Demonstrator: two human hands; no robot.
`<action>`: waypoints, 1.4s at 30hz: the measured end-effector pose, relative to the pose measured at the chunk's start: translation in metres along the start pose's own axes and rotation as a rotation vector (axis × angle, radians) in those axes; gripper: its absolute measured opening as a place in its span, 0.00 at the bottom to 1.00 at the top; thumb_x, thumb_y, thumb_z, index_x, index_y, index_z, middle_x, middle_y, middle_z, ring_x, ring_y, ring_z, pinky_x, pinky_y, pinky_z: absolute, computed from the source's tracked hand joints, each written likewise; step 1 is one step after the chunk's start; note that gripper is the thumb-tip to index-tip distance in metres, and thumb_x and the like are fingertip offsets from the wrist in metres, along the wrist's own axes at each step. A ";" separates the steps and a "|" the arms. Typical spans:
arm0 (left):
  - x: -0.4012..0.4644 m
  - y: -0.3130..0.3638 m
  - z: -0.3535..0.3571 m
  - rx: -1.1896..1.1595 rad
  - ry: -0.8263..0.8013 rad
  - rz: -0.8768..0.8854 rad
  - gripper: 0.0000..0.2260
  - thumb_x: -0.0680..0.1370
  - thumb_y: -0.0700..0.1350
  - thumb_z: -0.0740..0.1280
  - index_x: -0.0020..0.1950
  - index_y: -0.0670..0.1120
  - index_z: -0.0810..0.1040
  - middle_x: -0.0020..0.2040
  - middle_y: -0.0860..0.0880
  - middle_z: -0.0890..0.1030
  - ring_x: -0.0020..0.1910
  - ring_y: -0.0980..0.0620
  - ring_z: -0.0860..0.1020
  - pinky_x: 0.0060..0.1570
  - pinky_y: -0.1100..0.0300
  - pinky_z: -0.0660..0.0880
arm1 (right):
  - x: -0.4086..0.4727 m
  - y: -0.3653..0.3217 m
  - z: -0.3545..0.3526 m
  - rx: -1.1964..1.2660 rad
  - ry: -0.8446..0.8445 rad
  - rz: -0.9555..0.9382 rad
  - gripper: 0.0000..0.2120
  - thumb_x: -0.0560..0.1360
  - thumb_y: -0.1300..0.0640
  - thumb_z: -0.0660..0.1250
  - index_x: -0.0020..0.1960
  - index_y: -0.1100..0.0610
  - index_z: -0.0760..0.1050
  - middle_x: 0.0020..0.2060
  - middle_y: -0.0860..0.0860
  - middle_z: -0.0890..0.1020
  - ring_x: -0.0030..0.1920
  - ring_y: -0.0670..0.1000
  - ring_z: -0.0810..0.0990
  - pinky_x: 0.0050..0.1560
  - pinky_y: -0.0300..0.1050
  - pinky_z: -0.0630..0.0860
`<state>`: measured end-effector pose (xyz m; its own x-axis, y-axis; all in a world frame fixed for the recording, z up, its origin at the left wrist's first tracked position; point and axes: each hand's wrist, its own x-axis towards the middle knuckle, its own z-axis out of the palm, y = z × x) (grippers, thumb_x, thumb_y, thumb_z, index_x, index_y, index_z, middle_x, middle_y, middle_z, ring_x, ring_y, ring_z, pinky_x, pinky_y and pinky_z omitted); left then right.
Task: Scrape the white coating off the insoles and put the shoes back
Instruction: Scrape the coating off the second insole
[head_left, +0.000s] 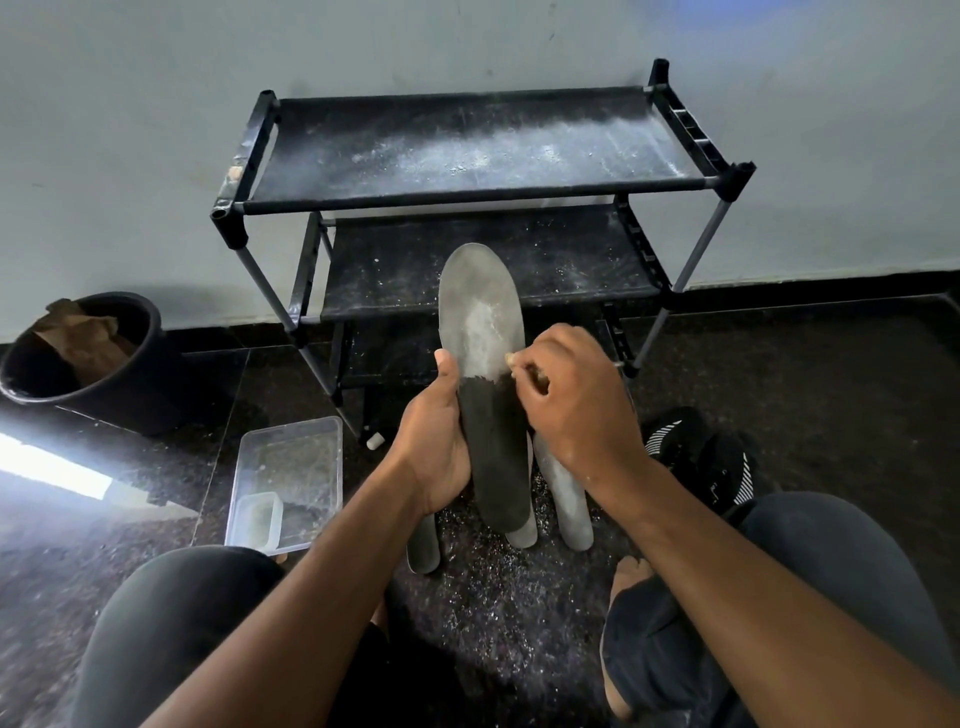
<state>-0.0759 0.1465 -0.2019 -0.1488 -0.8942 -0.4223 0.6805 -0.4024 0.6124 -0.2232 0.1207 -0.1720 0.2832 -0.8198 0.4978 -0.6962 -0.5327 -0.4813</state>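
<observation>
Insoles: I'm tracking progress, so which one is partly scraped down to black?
The held insole, gripped by the left hand: its near half is bare black, while those on the floor look grey-white.

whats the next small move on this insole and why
Probably scrape a little further toward the toe. The left hand grips the insole, whose heel half is already dark, while white coating remains just beyond the right hand, which works at that boundary.

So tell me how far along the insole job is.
Partly done. The insole held by the left hand is dark and clean on its near half; the far half is still white. The right hand is scraping at that edge. Other insoles wait on the floor, a shoe is off the rack.
</observation>
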 end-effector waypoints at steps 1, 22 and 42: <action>0.000 0.001 0.000 0.004 0.007 0.004 0.33 0.85 0.63 0.51 0.76 0.38 0.71 0.71 0.36 0.77 0.71 0.40 0.76 0.75 0.42 0.68 | -0.003 -0.003 0.003 0.016 -0.044 -0.012 0.02 0.76 0.62 0.70 0.46 0.61 0.81 0.43 0.51 0.77 0.45 0.49 0.75 0.46 0.40 0.75; -0.006 0.004 0.007 0.059 0.030 0.003 0.30 0.86 0.61 0.51 0.75 0.39 0.73 0.70 0.36 0.78 0.72 0.39 0.76 0.72 0.43 0.71 | 0.002 0.000 0.002 0.173 -0.039 0.084 0.03 0.75 0.59 0.72 0.44 0.60 0.81 0.42 0.51 0.79 0.44 0.50 0.78 0.46 0.47 0.78; -0.007 0.008 0.005 0.083 0.051 0.008 0.32 0.87 0.62 0.48 0.71 0.38 0.76 0.67 0.37 0.81 0.66 0.42 0.81 0.63 0.50 0.77 | -0.016 -0.019 0.017 0.277 -0.249 -0.027 0.02 0.75 0.64 0.71 0.46 0.62 0.82 0.43 0.51 0.80 0.45 0.48 0.78 0.50 0.45 0.76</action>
<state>-0.0725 0.1485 -0.1905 -0.1051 -0.8872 -0.4492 0.6197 -0.4117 0.6682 -0.2032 0.1403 -0.1834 0.4749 -0.8124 0.3383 -0.4912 -0.5637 -0.6640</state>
